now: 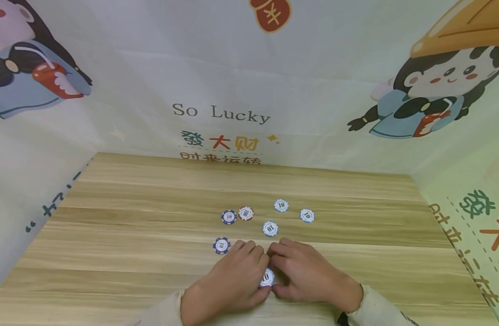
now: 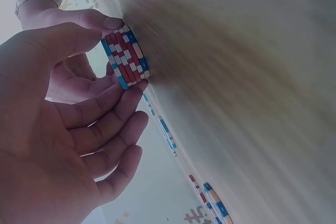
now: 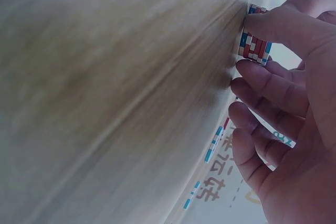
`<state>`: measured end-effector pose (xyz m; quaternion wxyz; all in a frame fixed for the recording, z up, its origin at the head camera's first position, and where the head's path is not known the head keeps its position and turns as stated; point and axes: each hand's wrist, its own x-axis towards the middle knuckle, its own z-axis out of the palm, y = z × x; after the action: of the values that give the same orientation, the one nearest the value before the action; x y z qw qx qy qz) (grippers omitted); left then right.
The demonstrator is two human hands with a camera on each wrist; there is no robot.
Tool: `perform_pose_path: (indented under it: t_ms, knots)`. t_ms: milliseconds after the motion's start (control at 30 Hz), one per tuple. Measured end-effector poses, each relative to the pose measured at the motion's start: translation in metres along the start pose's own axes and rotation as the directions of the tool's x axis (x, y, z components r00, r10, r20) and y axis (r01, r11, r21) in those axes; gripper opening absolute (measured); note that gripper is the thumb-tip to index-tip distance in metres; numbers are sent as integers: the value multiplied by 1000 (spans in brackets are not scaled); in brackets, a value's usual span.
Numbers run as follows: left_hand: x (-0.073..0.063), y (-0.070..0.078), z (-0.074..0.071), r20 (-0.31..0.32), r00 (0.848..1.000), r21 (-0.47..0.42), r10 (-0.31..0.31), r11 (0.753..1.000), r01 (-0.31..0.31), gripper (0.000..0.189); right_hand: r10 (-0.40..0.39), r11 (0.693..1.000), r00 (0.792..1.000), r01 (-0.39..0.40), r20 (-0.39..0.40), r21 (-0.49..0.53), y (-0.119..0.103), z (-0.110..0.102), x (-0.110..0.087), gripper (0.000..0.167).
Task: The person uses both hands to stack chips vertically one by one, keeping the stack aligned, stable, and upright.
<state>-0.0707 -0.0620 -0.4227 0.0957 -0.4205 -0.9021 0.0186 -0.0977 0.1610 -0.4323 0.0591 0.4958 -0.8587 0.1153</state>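
Note:
A short stack of poker chips [image 1: 267, 277] stands on the table between both hands, its top chip white with a light blue edge and a 10. My left hand [image 1: 237, 274] holds the stack from the left with thumb and forefinger. From the other side my right hand [image 1: 306, 271] pinches it in the same way. In the left wrist view the stack [image 2: 126, 59] shows red, white and blue edges in layers. Part of the stack [image 3: 255, 48] is behind the right thumb in the right wrist view. Just beyond the left fingers lies a dark blue chip [image 1: 221, 245].
Farther back on the wooden table [image 1: 131, 226] lie another dark blue chip [image 1: 229, 217], a red-edged 100 chip [image 1: 246, 213] touching or close beside it, and light blue chips [image 1: 270, 228]. A printed cloth [image 1: 151, 81] walls the table at the back and sides.

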Motion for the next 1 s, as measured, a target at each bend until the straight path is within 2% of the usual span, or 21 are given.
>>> perform_pose_path:
  t_ms: [567, 767, 1000]
  knots:
    - [-14, -16, -8, 23, 996, -102, -82, 991, 84, 54, 20, 1000, 1000, -20, 16, 10, 0, -1, 1, 33]
    - [-22, -22, -11, 22, 993, -127, -120, 984, 122, 53, 12, 1000, 1000, -12, -4, 12, 1, 0, 0, 31]
    - [-30, -34, -7, 30, 984, -146, -177, 973, 179, 54, 10, 1000, 1000, -10, -7, 19, 0, 1, 0, 30]
